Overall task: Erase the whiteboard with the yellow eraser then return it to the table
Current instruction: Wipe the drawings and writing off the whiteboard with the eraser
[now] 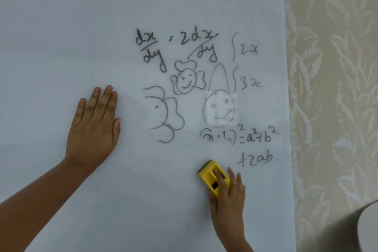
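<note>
1. A white whiteboard (61, 26) fills the view, with leaf-patterned wallpaper (337, 67) past its right edge.
2. Nearest, the right hand (227, 196) grips the yellow eraser (210, 178), fingers curled over its back, pressing it to the board just below the writing (204, 88).
3. The eraser looks light, rigid plastic; holding its long sides seems best.
4. Left of the writing, the left hand (94, 127) lies flat, fingers straight, holding nothing.

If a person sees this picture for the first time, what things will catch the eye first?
First the yellow eraser, bright on the whiteboard, low and right of centre, held by the right hand. Above it, grey marker writing and smiling faces fill the board's middle right. The left hand lies flat on the board at the left.
</note>
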{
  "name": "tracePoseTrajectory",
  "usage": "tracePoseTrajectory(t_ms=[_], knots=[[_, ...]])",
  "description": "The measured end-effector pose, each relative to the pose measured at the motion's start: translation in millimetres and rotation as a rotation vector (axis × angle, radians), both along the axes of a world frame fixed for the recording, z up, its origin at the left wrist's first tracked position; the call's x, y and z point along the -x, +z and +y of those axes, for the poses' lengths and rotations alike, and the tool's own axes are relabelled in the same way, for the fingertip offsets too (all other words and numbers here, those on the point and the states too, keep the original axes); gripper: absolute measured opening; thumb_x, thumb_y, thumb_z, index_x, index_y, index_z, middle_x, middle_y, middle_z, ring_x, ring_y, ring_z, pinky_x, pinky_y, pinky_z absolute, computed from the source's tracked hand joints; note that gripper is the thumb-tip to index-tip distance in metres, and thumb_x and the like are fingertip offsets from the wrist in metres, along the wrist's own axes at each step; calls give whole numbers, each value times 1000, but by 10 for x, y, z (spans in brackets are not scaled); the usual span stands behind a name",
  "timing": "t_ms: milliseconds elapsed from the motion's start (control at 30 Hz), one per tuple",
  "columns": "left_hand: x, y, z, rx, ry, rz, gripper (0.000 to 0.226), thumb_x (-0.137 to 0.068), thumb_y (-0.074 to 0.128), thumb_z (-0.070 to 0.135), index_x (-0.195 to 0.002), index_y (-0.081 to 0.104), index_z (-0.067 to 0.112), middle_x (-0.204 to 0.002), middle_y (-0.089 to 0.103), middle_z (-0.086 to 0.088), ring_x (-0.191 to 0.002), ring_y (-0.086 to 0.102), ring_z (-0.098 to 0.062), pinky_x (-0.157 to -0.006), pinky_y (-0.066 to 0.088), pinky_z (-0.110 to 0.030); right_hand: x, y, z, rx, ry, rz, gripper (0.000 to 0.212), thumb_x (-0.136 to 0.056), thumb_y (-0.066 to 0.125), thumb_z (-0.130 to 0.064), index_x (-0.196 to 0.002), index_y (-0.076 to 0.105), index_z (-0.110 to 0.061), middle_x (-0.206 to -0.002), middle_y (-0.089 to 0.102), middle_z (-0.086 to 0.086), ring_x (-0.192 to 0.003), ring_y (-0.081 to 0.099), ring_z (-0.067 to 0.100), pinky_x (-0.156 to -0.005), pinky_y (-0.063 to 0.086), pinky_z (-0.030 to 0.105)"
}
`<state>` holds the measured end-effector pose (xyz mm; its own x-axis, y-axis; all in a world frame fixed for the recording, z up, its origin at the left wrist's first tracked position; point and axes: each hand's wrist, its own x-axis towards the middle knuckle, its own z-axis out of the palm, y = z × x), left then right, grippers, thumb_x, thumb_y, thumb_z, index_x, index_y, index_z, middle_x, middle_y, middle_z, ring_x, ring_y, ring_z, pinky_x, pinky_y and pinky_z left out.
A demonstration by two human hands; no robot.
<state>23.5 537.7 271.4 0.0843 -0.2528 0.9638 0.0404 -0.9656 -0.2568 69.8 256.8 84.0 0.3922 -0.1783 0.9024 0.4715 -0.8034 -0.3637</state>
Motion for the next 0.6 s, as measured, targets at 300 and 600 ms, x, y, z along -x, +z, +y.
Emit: tracePoseTrajectory(t_ms=[300, 600], knots=[[-57, -8, 24, -7, -6, -21, 53, -99, 22, 26, -145, 24, -1, -152, 25, -19, -142, 19, -32, -116, 11, -46, -244, 442, -182, -141, -36, 1, 57, -89, 57, -17, -140, 31, -19, -149, 28, 19, -139, 16, 43, -111, 14, 54], [-32, -8, -18, 15, 6, -19, 54, -98, 24, 26, -144, 27, -3, -151, 27, -19, -141, 22, -32, -115, 13, -47, -496, 795, -1002, -426, -134, 165, 61, -90, 55, -14, -142, 25, -4, -147, 25, 27, -133, 22, 47, -109, 17, 59]])
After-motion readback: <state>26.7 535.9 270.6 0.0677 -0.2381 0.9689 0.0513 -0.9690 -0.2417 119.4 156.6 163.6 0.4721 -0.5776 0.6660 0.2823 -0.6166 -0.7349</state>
